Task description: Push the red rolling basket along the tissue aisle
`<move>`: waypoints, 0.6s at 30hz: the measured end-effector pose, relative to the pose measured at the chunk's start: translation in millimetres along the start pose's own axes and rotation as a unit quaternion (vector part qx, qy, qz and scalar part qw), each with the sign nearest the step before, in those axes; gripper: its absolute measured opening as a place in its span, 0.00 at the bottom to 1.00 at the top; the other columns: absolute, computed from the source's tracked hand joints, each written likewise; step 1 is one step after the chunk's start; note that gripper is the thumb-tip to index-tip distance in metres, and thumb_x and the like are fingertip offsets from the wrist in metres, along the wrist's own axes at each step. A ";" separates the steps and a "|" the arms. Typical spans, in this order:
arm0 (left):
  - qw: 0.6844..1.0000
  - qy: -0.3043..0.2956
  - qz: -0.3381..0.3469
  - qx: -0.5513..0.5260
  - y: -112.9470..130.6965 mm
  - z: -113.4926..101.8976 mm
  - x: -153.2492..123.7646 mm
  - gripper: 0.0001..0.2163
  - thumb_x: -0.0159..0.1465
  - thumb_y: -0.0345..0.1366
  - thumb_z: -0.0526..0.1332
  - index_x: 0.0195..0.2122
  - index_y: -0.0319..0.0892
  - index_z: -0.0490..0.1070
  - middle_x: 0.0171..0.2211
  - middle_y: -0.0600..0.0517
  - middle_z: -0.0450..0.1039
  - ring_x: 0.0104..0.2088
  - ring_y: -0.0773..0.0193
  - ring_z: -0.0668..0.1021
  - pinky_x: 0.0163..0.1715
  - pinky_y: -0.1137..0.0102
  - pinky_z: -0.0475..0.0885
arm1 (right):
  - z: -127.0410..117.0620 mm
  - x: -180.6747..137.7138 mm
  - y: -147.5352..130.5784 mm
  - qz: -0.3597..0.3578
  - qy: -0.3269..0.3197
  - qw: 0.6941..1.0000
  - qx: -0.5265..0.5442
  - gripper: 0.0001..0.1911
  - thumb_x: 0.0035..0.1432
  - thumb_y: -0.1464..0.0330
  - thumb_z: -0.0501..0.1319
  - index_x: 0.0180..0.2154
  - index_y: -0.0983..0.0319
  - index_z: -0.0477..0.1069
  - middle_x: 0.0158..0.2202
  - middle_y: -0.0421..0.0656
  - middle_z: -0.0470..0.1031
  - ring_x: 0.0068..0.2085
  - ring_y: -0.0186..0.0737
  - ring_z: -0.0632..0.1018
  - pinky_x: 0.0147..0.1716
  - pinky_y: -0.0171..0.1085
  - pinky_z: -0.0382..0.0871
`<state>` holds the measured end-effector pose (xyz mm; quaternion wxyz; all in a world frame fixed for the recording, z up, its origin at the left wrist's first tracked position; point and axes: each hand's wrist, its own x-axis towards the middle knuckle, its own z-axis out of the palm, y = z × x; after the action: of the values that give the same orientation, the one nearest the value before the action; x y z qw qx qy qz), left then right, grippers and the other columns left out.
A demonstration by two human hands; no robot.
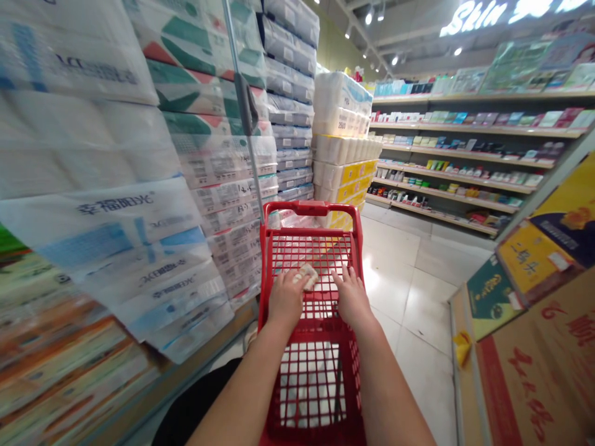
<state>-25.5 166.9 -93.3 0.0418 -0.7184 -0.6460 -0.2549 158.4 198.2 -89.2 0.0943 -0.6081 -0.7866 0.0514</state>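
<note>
My left hand (285, 301) is closed on a crumpled whitish cloth (308, 276), its fingertips resting over the near edge of the cloth. Beside it, my right hand (352, 296) has its fingers spread and nothing in them. Both hands are over the mesh of a red plastic shopping basket (320, 331), and the cloth lies against that mesh. A red handle bar (310, 209) crosses the basket's far end. Whether my right fingertips touch the mesh, I cannot tell.
Tall stacks of wrapped paper packs (139, 210) line the left side. Toilet roll packs (343, 118) stand farther ahead. Stocked shelves (465, 132) fill the back right. Printed cartons (534, 371) edge the near right, beside a pale tiled floor (418, 303).
</note>
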 end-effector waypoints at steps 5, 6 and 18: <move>0.992 0.052 -0.099 0.058 -10.7 -5.2 0.8 0.22 0.59 0.26 0.57 0.53 0.50 0.72 0.52 0.49 0.67 0.48 0.57 0.66 0.53 0.63 0.65 | -0.7 -0.8 -0.6 -0.003 0.003 1.000 0.010 0.46 0.46 0.87 0.53 0.66 0.56 0.51 0.70 0.51 0.40 0.69 0.55 0.43 0.63 0.50 0.47; 0.993 0.051 -0.091 0.057 -10.1 -4.2 0.6 0.23 0.59 0.26 0.57 0.54 0.50 0.71 0.52 0.49 0.66 0.48 0.57 0.66 0.53 0.63 0.65 | -0.5 -0.8 -0.6 -0.003 0.004 1.000 0.011 0.46 0.46 0.87 0.53 0.66 0.56 0.51 0.70 0.51 0.40 0.69 0.55 0.43 0.63 0.50 0.47; 0.983 -0.093 0.147 -0.057 30.6 7.9 -12.4 0.26 0.55 0.22 0.57 0.54 0.53 0.70 0.54 0.51 0.65 0.49 0.59 0.66 0.50 0.64 0.68 | -1.0 -1.9 -0.9 -0.001 0.006 1.000 0.002 0.39 0.53 0.82 0.53 0.65 0.58 0.53 0.70 0.49 0.41 0.69 0.56 0.45 0.62 0.51 0.48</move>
<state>5.6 153.8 -97.1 -0.0229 -0.8273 -0.5188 -0.2143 158.2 196.1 -88.3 0.1003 -0.6074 -0.7864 0.0497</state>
